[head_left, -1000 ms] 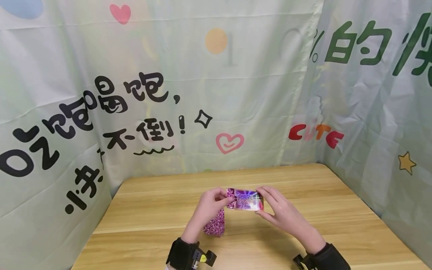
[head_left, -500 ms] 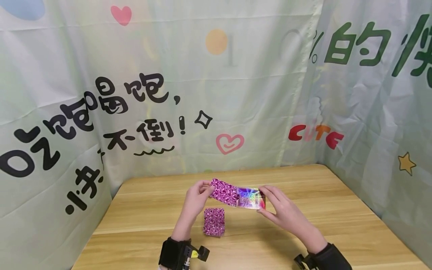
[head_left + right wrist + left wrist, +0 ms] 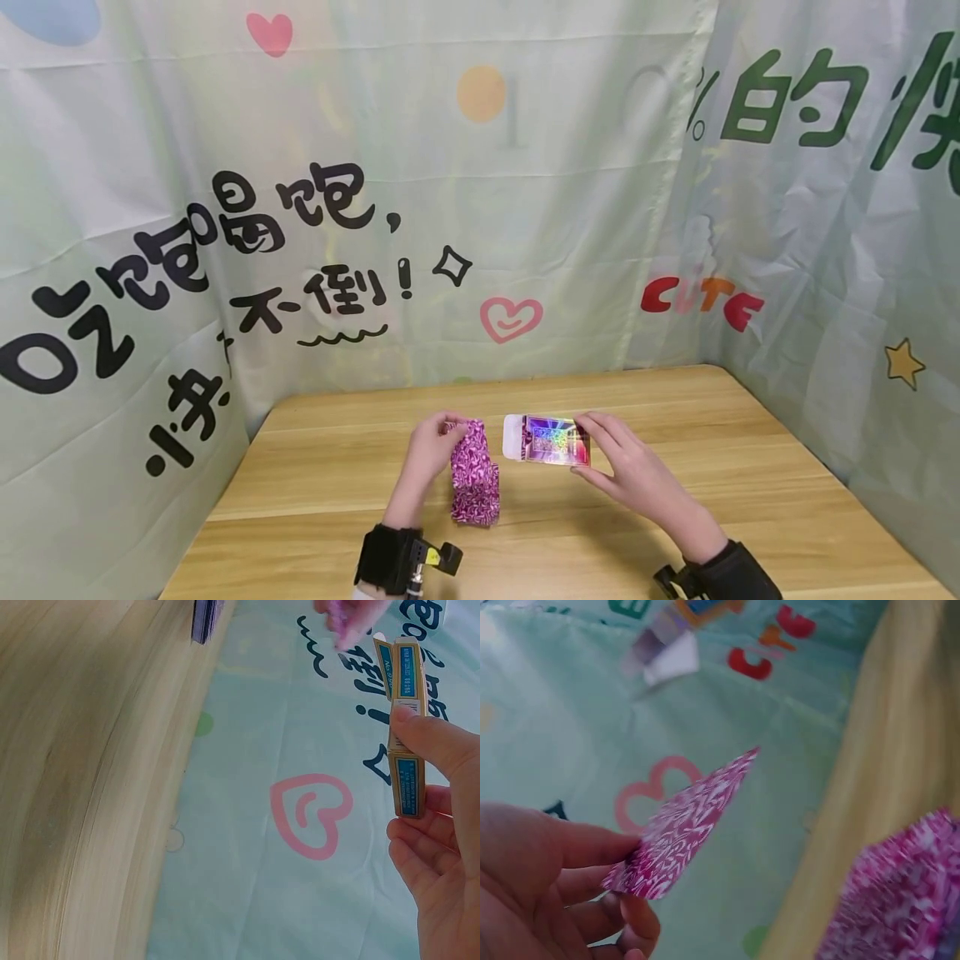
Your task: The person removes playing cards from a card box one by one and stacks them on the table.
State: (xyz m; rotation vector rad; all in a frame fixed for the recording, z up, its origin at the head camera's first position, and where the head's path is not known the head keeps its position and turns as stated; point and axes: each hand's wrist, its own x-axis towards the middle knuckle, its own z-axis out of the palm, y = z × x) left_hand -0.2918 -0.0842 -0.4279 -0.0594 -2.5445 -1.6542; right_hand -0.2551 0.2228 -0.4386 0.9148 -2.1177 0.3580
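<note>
Between thumb and fingers, my left hand (image 3: 429, 457) pinches a card (image 3: 470, 454) with a magenta-and-white swirl pattern. In the left wrist view this card (image 3: 679, 840) is tilted, seen at a slant. Below it on the table lies a stack of matching cards (image 3: 477, 507), partly covered by the held card in the head view. My right hand (image 3: 637, 471) grips a small shiny purple card box (image 3: 557, 440) by its right end, above the table. The box's white end flap (image 3: 513, 437) sticks out toward the left hand. Blue and gold narrow sides of the box (image 3: 407, 784) show in the right wrist view.
The wooden table (image 3: 337, 467) spreads around both hands. A pale printed cloth (image 3: 570, 208) hangs behind it and along both sides. Black straps with small cameras sit on both wrists, the left strap (image 3: 386, 560) near the table's front.
My left hand has drawn the patterned card out of the box leftward, then lowered it over the stack. The box's white flap has come into view. My right hand has barely moved.
</note>
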